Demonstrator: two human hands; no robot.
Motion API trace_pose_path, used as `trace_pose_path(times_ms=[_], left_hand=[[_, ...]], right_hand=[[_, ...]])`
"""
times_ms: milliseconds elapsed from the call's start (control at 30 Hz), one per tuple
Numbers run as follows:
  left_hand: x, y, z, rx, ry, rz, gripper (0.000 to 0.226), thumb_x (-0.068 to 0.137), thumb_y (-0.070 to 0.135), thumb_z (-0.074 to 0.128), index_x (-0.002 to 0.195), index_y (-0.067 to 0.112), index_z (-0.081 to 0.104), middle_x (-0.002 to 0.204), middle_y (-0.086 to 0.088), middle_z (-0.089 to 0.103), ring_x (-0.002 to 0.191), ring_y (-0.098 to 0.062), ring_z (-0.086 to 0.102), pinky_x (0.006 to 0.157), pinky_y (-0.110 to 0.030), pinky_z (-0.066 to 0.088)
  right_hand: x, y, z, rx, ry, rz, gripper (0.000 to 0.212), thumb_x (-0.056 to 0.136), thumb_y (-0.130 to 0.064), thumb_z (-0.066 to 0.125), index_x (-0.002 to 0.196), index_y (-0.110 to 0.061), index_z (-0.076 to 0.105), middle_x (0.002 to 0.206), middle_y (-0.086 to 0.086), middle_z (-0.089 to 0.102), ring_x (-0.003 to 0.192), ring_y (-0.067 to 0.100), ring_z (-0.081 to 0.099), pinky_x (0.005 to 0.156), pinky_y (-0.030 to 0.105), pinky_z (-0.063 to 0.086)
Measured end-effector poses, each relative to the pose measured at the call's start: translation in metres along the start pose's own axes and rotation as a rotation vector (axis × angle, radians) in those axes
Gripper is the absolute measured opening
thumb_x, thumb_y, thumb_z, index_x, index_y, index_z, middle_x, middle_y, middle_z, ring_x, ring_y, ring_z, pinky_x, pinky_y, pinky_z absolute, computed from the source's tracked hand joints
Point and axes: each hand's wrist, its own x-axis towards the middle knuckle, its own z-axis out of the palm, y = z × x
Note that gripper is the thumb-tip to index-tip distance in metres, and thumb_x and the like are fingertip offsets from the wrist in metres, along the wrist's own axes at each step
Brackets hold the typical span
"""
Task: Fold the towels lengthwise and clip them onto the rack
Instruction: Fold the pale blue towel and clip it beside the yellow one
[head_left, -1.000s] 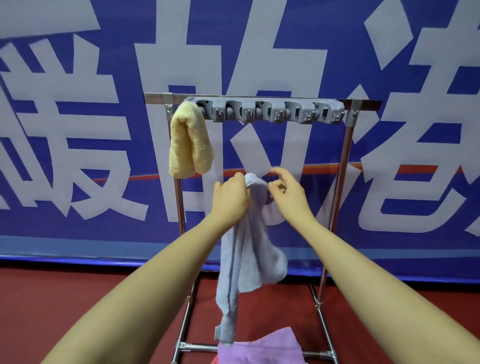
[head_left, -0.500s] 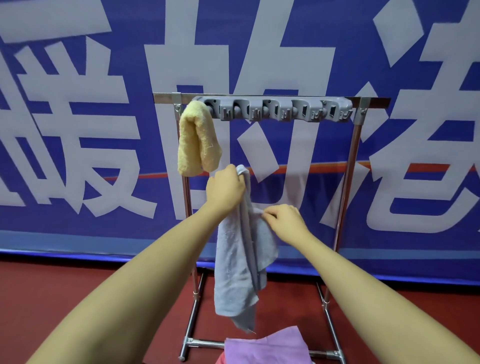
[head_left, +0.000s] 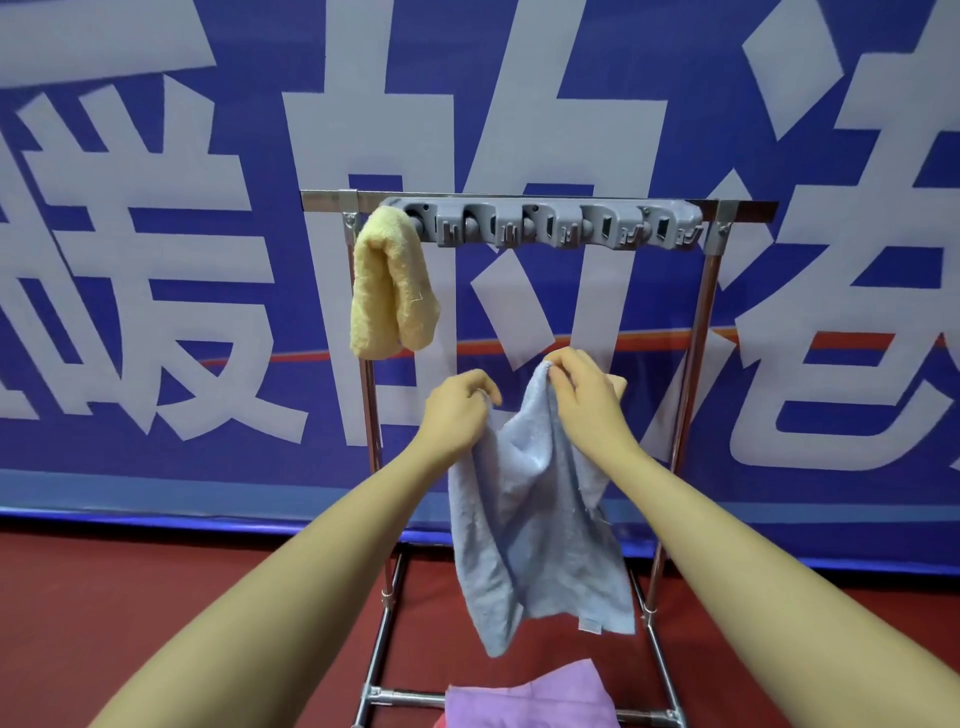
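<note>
Banner (head_left: 156, 260), blue with large white characters, fills the background behind a metal rack (head_left: 696, 332) standing on red floor (head_left: 156, 597), its top rail carrying a grey clip strip (head_left: 545, 226) with a folded yellow towel (head_left: 389, 291) held at the leftmost clip. Light blue towel (head_left: 530, 530) hangs unfolded in front of the rack, below the clips, its upper edge pinched by the left hand (head_left: 457, 415) and the right hand (head_left: 587, 395), both closed on the cloth. Purple towel (head_left: 524, 701) lies at the bottom edge near the rack's base.
</note>
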Motion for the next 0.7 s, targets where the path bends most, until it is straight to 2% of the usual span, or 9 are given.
trace_pose_path(times_ms=[100,200,267,333,433,533,600,700], left_hand=[[0.0,0.005,0.01,0.033,-0.056,0.043,0.028,0.084,0.001,0.037,0.078,0.011,0.063,0.072,0.004,0.057,0.073,-0.015,0.051,0.071,-0.029,0.043],[-0.002,0.007,0.019,0.12,-0.135,0.135,0.015,0.082,0.014,0.049,0.071,0.003,0.052,0.07,0.001,0.044,0.068,-0.013,0.04,0.071,-0.033,0.037],[-0.002,0.006,0.023,0.191,-0.139,0.187,0.025,0.08,0.03,0.054,0.072,0.006,0.05,0.068,0.005,0.04,0.073,-0.01,0.038,0.07,-0.029,0.03],[0.002,0.005,0.025,0.239,-0.108,0.224,0.029,0.084,0.034,0.056,0.07,0.009,0.051,0.065,0.006,0.039,0.078,-0.012,0.038,0.069,-0.03,0.025],[0.005,-0.001,0.029,0.339,-0.06,0.257,0.028,0.091,0.032,0.052,0.071,0.011,0.054,0.069,0.005,0.039,0.081,-0.015,0.042,0.073,-0.03,0.022],[0.002,-0.003,0.034,0.529,0.071,0.371,0.028,0.094,0.03,0.045,0.073,0.013,0.051,0.075,0.0,0.042,0.079,-0.021,0.047,0.073,-0.032,0.025],[0.001,-0.003,0.035,0.593,0.146,0.399,0.027,0.095,0.027,0.042,0.077,0.012,0.055,0.077,-0.001,0.044,0.078,-0.022,0.047,0.072,-0.031,0.023],[0.001,-0.004,0.031,0.605,0.224,0.375,0.025,0.095,0.024,0.042,0.081,0.01,0.057,0.079,-0.001,0.042,0.078,-0.023,0.046,0.071,-0.029,0.017]], right_hand=[[0.005,-0.001,0.002,-0.094,-0.041,-0.088,0.024,0.099,-0.013,0.036,0.094,-0.02,0.058,0.094,-0.005,0.057,0.091,0.012,0.049,0.075,0.028,0.02],[0.007,0.0,0.0,-0.108,-0.106,-0.13,0.022,0.098,-0.012,0.038,0.091,-0.021,0.057,0.093,-0.004,0.057,0.093,0.014,0.049,0.073,0.028,0.018],[0.008,0.0,-0.006,-0.061,-0.156,-0.12,0.021,0.098,-0.012,0.04,0.089,-0.026,0.054,0.093,-0.005,0.057,0.094,0.013,0.049,0.078,0.018,0.021],[0.007,0.002,-0.01,-0.011,-0.21,-0.101,0.022,0.098,-0.014,0.041,0.089,-0.03,0.053,0.092,-0.008,0.056,0.095,0.011,0.05,0.081,0.008,0.018],[0.005,0.006,-0.012,0.005,-0.248,-0.089,0.021,0.098,-0.014,0.043,0.092,-0.027,0.058,0.092,-0.007,0.057,0.096,0.01,0.051,0.083,0.019,0.024],[0.001,0.006,-0.009,0.021,-0.21,-0.088,0.02,0.098,-0.013,0.043,0.096,-0.021,0.062,0.095,-0.006,0.06,0.096,0.009,0.053,0.084,0.011,0.022],[-0.001,0.005,-0.007,0.066,-0.174,-0.075,0.021,0.097,-0.015,0.043,0.094,-0.023,0.062,0.097,-0.007,0.062,0.098,0.008,0.053,0.089,0.019,0.025],[-0.005,0.009,-0.006,-0.001,-0.137,0.013,0.015,0.095,-0.03,0.048,0.102,-0.026,0.06,0.103,-0.009,0.06,0.101,0.009,0.048,0.086,0.027,0.023]])
